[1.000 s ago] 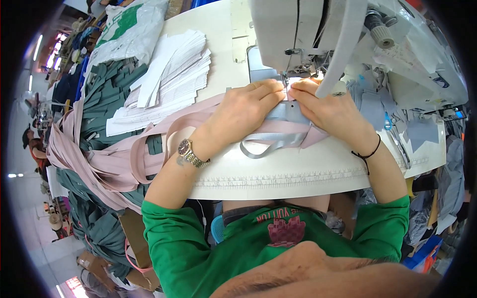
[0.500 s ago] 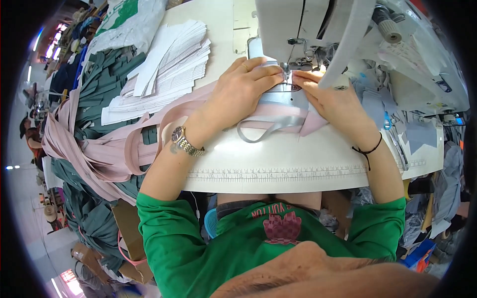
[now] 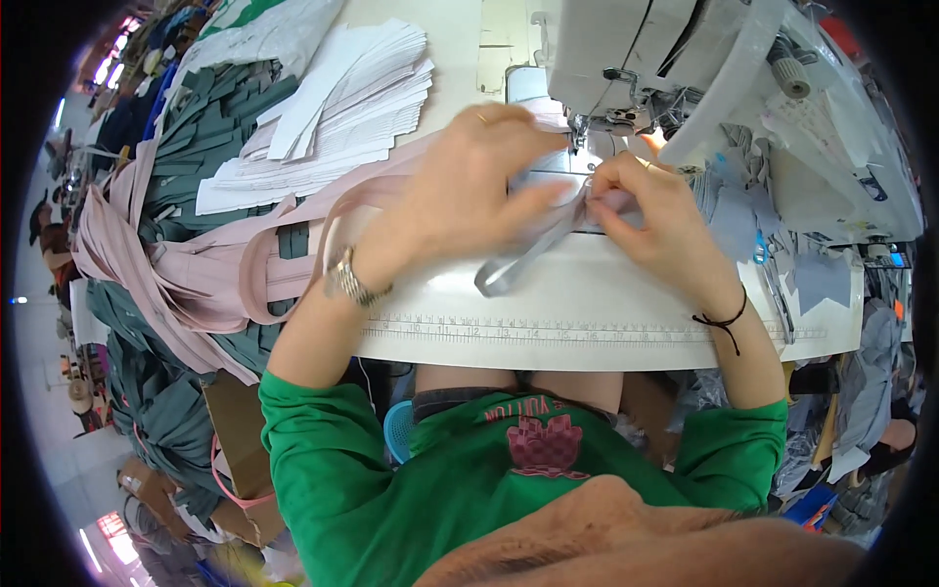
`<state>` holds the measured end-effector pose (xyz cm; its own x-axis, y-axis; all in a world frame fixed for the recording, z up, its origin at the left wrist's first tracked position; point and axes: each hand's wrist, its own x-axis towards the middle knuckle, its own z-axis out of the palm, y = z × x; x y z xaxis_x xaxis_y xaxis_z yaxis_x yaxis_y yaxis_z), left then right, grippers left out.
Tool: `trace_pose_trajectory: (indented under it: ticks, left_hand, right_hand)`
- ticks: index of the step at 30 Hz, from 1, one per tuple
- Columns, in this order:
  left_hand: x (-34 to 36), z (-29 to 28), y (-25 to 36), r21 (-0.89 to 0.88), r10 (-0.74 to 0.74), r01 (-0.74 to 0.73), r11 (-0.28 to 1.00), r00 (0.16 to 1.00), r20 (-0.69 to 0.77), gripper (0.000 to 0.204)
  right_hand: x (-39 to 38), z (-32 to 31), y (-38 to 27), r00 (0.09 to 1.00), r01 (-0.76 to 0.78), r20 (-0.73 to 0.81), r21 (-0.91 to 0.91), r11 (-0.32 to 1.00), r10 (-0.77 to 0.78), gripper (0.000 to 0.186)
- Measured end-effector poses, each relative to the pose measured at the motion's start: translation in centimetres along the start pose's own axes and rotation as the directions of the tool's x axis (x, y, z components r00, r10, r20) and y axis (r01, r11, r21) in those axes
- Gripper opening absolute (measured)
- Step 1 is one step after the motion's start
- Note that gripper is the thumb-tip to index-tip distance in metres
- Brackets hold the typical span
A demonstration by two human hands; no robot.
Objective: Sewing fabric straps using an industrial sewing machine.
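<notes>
Close to the needle area of the white sewing machine, my right hand pinches the end of a narrow grey ribbon between thumb and fingers. The ribbon hangs down to the left in a loop over the white table. My left hand is blurred by motion, its thumb and fingers apart and nothing seen in it. It is over the pink fabric strips, which stretch from a heap at the left toward the machine. The presser foot shows just beyond my hands.
White strips lie stacked at the back left, beside dark green strips. A ruler scale runs along the table's front edge. Grey fabric scraps and metal tweezers are on the right. A cardboard box stands below left.
My left hand has lifted off the fabric at the presser foot and come toward me. My right hand has drawn back from the foot and now pinches the ribbon, whose loop has shifted.
</notes>
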<state>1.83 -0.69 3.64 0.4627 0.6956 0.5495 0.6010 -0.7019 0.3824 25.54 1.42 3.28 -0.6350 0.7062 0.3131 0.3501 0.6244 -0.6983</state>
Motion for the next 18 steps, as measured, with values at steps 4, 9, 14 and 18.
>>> trace_pose_trajectory:
  ticks: [4, 9, 14, 18]
  left_hand:
    - [-1.0, 0.9, 1.0, 0.196, -0.034, 0.005, 0.981, 0.989, 0.144, 0.029]
    - [-0.8, 0.2, 0.6, 0.325, 0.042, -0.052, 0.944, 0.998, 0.039, 0.032]
    - [-1.8, 1.9, 1.7, 0.317, 0.159, -0.214, 0.924, 0.969, 0.189, 0.029]
    - [-1.7, 1.8, 0.4, 0.247, 0.123, -0.165, 0.955, 0.977, 0.175, 0.030]
  right_hand:
    - [0.5, 0.9, 0.2, 1.000, 0.024, -0.018, -0.027, 0.999, -0.024, 0.008]
    - [0.3, 0.3, 0.8, 0.968, 0.250, 0.068, -0.323, 0.913, -0.241, 0.014]
    - [-0.1, 0.1, 1.1, 0.972, 0.230, 0.038, -0.373, 0.899, -0.233, 0.017]
    - [0.2, -0.3, 1.3, 0.958, 0.281, 0.078, -0.448, 0.849, -0.276, 0.021]
